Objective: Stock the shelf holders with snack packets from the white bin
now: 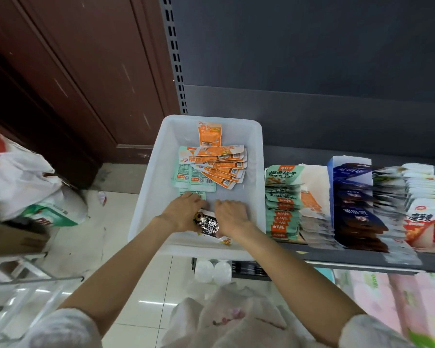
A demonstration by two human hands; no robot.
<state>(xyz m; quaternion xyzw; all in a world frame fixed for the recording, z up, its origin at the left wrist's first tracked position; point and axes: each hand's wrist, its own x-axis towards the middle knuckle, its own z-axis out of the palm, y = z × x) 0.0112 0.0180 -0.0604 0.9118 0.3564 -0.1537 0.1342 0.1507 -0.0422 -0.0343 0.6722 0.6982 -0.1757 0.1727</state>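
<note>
Both hands are down in the near end of the white bin (258, 156), which sits on the shelf (362, 258) at its left end. The left hand (183, 213) and the right hand (232, 217) have fingers curled around a dark packet (207, 226) lying between them near the bin's front wall; both seem to be gripping it, though the fingertips are hidden.

By my reading, the step in hand is picking stock out of the bin. The next move calls for lifting that dark packet clear of the rim and carrying it right to the row of matching dark packets (357, 217) in the blue holder (335, 167), then slotting it upright.

Counting what remains in the bin: one orange packet (209, 134) alone at the far end, a fanned stack of orange packets (221, 167) of roughly seven, and about three mint-green packets (192, 178) to its left, overlapping so the tally is uncertain. On the shelf to the right, at least four rows of packets stand, the far-right ones too blurred to count.
</note>
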